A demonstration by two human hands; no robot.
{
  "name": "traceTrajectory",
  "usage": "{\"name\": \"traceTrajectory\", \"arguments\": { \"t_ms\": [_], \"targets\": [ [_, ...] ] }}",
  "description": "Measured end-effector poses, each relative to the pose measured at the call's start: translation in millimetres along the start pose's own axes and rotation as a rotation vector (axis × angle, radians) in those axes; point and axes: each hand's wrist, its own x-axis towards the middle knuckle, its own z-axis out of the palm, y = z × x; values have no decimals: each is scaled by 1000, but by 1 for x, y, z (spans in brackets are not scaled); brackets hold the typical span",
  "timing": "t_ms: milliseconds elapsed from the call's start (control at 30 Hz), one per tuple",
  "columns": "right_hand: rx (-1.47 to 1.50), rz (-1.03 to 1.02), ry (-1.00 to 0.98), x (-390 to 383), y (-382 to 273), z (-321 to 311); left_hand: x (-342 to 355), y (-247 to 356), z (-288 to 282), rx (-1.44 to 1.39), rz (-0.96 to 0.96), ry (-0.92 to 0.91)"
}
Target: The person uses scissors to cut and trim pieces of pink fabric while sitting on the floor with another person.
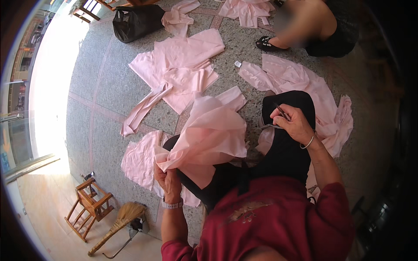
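Pink sheer cloth [213,130], one piece, lies over my black-trousered left leg [226,178], its edge pinched in my closed left hand [169,180]. My right hand [293,123], fingers curled, grips one slim dark tool [282,112] over my right knee [298,99]. Counted: one black plastic bag [139,21]; one straw broom [116,222] beside one brown wooden chair [92,202].

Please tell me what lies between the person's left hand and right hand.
In the head view, pink cloth held by the left hand comes first, then speckled floor and another pink fabric piece, then the black trouser leg nearest the right hand.
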Motion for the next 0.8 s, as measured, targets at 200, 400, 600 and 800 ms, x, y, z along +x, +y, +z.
{"name": "traceTrajectory", "arguments": {
  "t_ms": [200,400,600,800],
  "targets": [
    [39,104,-180,26,12,46,20,-19,14,-111,-58,24],
    [176,-152,-157,66,1,107,38,-10,20,-242,-121,-39],
    [-28,-637,-109,98,-24,149,40,13,41,-70,-80,-258],
    [-206,-434,51,75,-61,62,53,33,71,20,-14,-294]
  ]
}}
